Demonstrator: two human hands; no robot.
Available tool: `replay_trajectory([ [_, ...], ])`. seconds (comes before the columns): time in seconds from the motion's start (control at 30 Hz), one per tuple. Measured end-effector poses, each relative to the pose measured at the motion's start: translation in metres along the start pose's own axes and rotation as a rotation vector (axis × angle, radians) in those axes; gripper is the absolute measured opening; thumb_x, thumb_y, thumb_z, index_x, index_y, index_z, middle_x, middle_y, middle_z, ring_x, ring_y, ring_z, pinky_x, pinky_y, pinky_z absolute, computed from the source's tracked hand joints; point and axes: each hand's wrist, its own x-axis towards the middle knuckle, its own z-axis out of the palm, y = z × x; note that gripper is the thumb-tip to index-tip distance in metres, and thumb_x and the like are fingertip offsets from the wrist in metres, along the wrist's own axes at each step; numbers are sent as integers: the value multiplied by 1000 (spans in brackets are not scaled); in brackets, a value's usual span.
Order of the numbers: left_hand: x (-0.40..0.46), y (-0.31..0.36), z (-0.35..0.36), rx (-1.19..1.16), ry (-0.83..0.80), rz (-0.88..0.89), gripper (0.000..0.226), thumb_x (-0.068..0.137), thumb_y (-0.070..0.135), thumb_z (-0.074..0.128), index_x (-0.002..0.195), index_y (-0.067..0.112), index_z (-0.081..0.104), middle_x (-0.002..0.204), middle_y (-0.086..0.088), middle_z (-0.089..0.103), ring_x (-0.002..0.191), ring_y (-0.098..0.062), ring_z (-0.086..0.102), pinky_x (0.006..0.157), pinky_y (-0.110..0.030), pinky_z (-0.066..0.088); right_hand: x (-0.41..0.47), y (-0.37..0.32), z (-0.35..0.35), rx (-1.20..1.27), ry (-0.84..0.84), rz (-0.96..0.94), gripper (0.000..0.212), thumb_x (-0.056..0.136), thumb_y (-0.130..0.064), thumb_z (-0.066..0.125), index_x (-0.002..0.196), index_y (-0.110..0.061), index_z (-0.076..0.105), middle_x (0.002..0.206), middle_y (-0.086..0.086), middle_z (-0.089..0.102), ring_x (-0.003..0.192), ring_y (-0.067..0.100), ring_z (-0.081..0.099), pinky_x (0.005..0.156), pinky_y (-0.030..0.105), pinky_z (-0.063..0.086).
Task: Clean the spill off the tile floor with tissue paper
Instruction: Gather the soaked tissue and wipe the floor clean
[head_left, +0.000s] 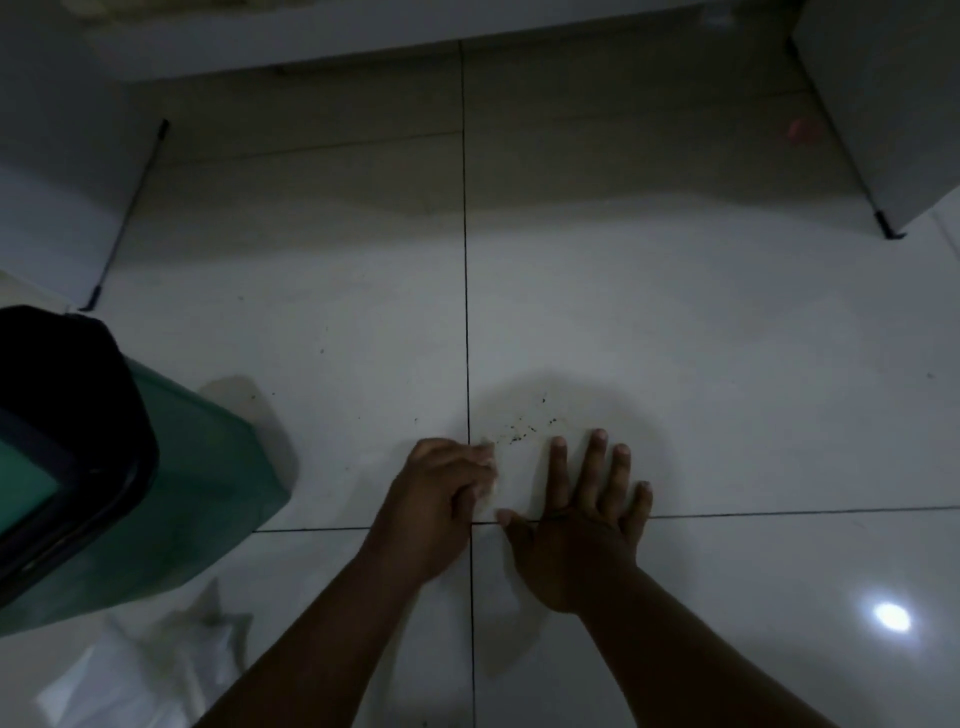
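White tissue (491, 480) bunched in left hand (441, 488) beside crumbs (524, 428).

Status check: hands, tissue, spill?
Left hand closed on white tissue paper. Right hand flat, empty. Dark crumb spill ahead on white tile floor. Path clear.

Open tile floor (675, 322) ahead; green bin (171, 483) crowds the left side.

Left hand (441, 483) and right hand (587, 514) on tile floor (727, 338), side by side, tissue paper (491, 480) under left hand's fingers. Spill specks (524, 428) just ahead, between both hands. Bin (104, 467) well left of left hand. Bag (150, 670) behind bin, left of left forearm.
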Motion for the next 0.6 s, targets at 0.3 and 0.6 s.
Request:
replay_trajectory([
  [0.3, 23, -31, -16, -45, 438, -407, 24, 79, -16, 68, 98, -4, 77, 109, -16, 74, 101, -25, 70, 99, -27, 47, -2, 3, -3, 14, -39, -40, 101, 76, -87, 14, 136, -33, -46, 140, 9, -59, 129, 33, -54, 102, 55, -35],
  [0.6, 1, -21, -10, 92, 235, -231, 26, 83, 0, 67, 104, 10, 79, 114, -6, 74, 109, -23, 62, 101, -30, 47, -1, 3, 0, 1, -21, -28, 101, 73, -89, 10, 136, -33, -46, 142, 9, -57, 129, 33, -54, 102, 55, -36],
])
